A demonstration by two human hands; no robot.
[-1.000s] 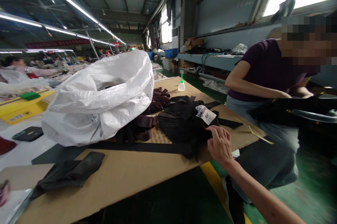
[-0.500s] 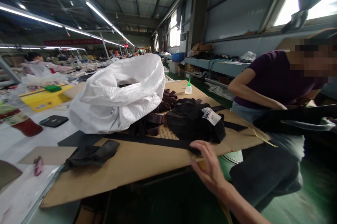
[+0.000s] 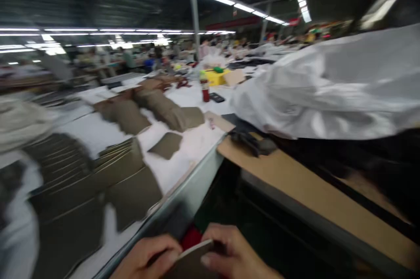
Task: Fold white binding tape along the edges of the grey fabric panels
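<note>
View swings left off the black straps: left hand (image 3: 149, 257) and right hand (image 3: 234, 255) now pinch a flat dark piece (image 3: 193, 261) below the table edge (image 3: 183, 196).

Head camera looks forward-down, close over the table (image 3: 183, 191) edge.

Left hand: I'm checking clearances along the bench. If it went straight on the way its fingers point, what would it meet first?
Probably the right hand: the left hand points across the flat piece both hold. Motion blur makes depth unclear.
</note>
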